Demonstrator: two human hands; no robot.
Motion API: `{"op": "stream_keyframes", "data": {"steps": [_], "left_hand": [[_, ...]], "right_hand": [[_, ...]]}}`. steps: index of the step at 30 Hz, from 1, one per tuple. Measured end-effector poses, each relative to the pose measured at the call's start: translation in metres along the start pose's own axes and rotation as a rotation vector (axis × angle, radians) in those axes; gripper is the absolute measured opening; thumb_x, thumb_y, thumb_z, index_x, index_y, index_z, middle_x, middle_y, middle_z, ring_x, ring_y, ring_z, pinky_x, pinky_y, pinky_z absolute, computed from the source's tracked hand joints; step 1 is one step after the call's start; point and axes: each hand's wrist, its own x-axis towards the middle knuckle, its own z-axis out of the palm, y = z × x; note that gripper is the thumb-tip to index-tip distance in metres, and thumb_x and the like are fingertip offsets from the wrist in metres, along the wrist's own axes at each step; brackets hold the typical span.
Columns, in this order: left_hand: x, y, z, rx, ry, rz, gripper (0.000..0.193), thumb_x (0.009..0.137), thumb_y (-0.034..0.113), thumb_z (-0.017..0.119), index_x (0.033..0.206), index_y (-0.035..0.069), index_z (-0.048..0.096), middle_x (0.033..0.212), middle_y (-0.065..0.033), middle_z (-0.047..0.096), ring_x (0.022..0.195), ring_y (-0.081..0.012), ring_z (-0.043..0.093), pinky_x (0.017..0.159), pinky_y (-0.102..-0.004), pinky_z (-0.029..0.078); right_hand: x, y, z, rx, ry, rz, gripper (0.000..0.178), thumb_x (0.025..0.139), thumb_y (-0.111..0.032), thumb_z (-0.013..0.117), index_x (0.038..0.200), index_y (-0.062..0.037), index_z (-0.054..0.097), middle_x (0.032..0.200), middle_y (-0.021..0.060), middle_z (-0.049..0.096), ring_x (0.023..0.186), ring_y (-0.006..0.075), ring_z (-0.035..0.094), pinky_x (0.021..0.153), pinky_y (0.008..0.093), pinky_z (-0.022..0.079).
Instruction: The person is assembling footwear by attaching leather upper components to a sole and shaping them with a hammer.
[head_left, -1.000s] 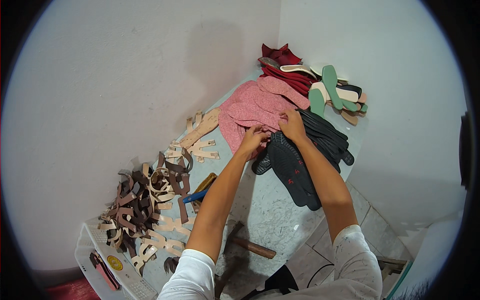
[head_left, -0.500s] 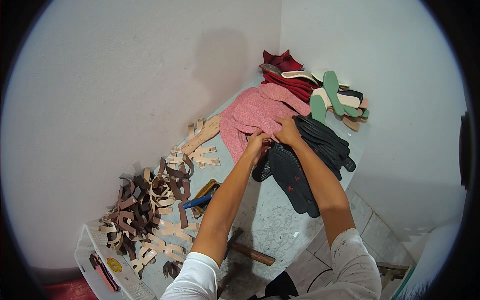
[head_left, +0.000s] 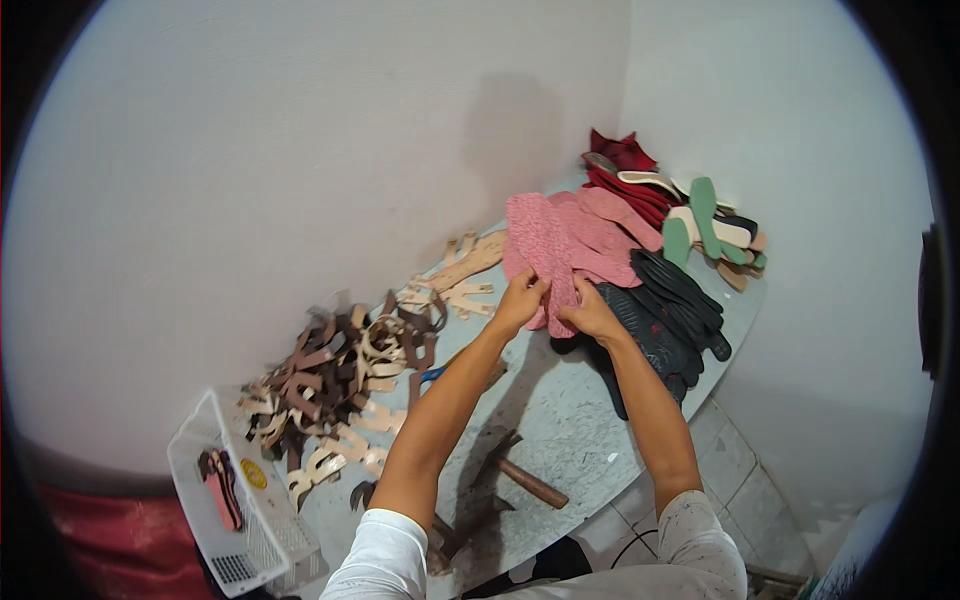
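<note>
Both hands hold a speckled pink insole (head_left: 541, 228) raised over the table. My left hand (head_left: 522, 302) pinches its left edge near the lower end, and my right hand (head_left: 592, 312) grips the right edge, thumb on top. Whether it is one piece or several stacked cannot be told. More pink insoles (head_left: 601, 235) lie in a pile just behind. Black soles (head_left: 648, 325) with ridged surfaces spread to the right of my right hand, partly under my forearm.
Brown and beige strap pieces (head_left: 325, 365) heap on the left beside a white plastic basket (head_left: 254, 520). A hammer (head_left: 532, 484) lies nearer me. Green soles (head_left: 703, 215) and red pieces (head_left: 640, 195) are stacked at the far corner by the walls.
My hands have come up with a pink insole from the pile's near edge, where they were reaching beside the black soles. The whole view has shifted, so the table appears further right.
</note>
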Motion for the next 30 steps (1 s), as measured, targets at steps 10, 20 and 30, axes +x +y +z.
{"op": "stream_keyframes", "data": {"steps": [10, 20, 30], "left_hand": [[-0.177, 0.042, -0.110, 0.123, 0.021, 0.064, 0.025, 0.093, 0.014, 0.053, 0.115, 0.003, 0.056, 0.079, 0.0005, 0.057, 0.066, -0.0076, 0.051, 0.057, -0.0242, 0.041], [-0.380, 0.069, -0.179, 0.105, 0.418, 0.125, 0.032, 0.091, 0.022, 0.061, 0.114, 0.001, 0.056, 0.092, -0.0050, 0.064, 0.080, -0.0097, 0.057, 0.071, -0.0261, 0.047], [-0.490, 0.031, -0.173, -0.448, 0.740, 0.157, 0.038, 0.089, 0.014, 0.061, 0.123, -0.001, 0.051, 0.108, -0.0119, 0.064, 0.100, -0.0191, 0.061, 0.090, -0.0327, 0.048]], "right_hand": [[-0.062, -0.069, 0.163, 0.335, -0.198, 0.029, 0.059, 0.081, 0.000, 0.057, 0.135, -0.0044, 0.035, 0.123, 0.0061, 0.050, 0.110, 0.0152, 0.052, 0.095, 0.0303, 0.042], [-0.169, -0.130, 0.304, 0.166, -0.527, -0.002, 0.067, 0.079, 0.000, 0.057, 0.138, -0.0043, 0.026, 0.116, 0.0076, 0.050, 0.104, 0.0150, 0.052, 0.087, 0.0297, 0.045], [-0.238, -0.114, 0.399, 0.134, -0.802, 0.094, 0.075, 0.077, 0.002, 0.056, 0.141, -0.0025, 0.020, 0.116, 0.0112, 0.050, 0.098, 0.0159, 0.055, 0.082, 0.0297, 0.048]]}}
